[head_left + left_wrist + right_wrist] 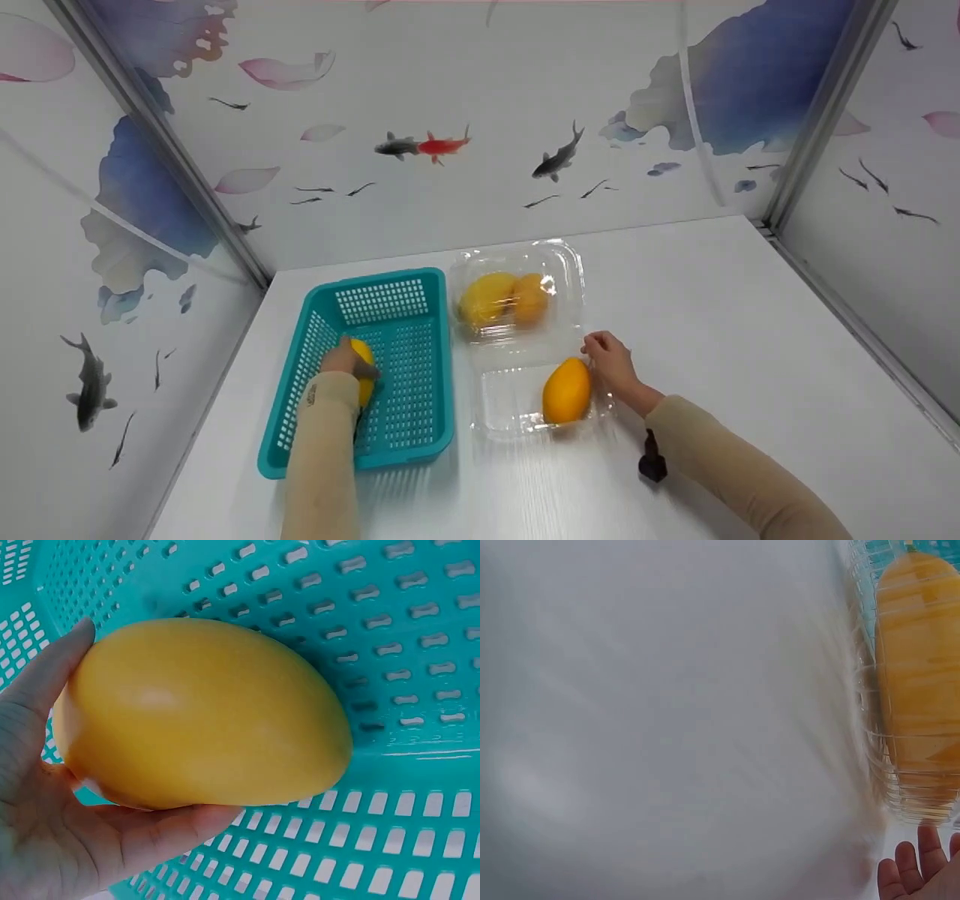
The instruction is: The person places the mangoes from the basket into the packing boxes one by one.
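Inside the teal basket [401,457], my left hand [346,360] grips a yellow mango [202,716], thumb on one side and fingers along the other. The mango lies close to the perforated floor and wall of the basket. To the right, a clear plastic clamshell box [499,431] lies unfolded. One mango [568,391] sits in its front half. My right hand [611,361] is beside that mango at the box's right edge; in the right wrist view its fingertips [928,834] are right at the plastic rim, fingers loosely bent.
Two more mangoes, a yellow one [486,298] and a more orange one [530,298], show through the box's back half. A small black object [652,461] hangs at the right cuff. White panels [480,214] with painted fish enclose the white table [697,300].
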Motion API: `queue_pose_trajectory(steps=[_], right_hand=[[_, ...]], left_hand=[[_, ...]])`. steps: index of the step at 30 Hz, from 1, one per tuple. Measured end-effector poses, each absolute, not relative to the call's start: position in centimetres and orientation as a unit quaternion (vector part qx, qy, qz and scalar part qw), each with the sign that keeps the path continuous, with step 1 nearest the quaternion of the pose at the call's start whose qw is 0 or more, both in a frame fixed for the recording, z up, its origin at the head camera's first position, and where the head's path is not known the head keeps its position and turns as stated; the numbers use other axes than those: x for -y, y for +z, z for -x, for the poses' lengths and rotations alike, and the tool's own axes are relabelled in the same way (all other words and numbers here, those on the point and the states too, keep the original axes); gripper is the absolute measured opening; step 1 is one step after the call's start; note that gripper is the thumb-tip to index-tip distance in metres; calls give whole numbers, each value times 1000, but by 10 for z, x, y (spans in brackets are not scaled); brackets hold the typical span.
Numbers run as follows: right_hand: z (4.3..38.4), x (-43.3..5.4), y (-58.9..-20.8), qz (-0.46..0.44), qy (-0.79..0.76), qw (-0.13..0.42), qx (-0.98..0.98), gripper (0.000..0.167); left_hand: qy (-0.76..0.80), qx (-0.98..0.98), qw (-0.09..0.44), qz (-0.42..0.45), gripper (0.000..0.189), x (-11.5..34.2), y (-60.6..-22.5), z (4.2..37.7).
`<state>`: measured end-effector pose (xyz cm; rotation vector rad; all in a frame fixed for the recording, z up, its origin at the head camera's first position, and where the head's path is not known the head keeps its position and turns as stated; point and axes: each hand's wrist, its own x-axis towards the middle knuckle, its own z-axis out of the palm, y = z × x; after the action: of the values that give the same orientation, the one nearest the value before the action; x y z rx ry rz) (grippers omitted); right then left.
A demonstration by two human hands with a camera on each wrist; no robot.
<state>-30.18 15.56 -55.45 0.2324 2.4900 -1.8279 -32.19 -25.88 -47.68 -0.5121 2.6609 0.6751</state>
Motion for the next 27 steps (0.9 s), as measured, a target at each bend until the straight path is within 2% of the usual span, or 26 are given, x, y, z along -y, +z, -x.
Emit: queue_pose_trajectory(steps=[12,21,27], right_hand=[[301,-152,-554,-75,-593,36,-801,35],[304,-155,-554,-68,-590,34,-804,34],[303,-158,-553,-63,-582,36,-810,35]], left_hand=[[191,-961,167,115,83,256,-468,313],[255,-941,176,136,88,242,-449,322],[290,-936,175,100,92,226,-436,322]])
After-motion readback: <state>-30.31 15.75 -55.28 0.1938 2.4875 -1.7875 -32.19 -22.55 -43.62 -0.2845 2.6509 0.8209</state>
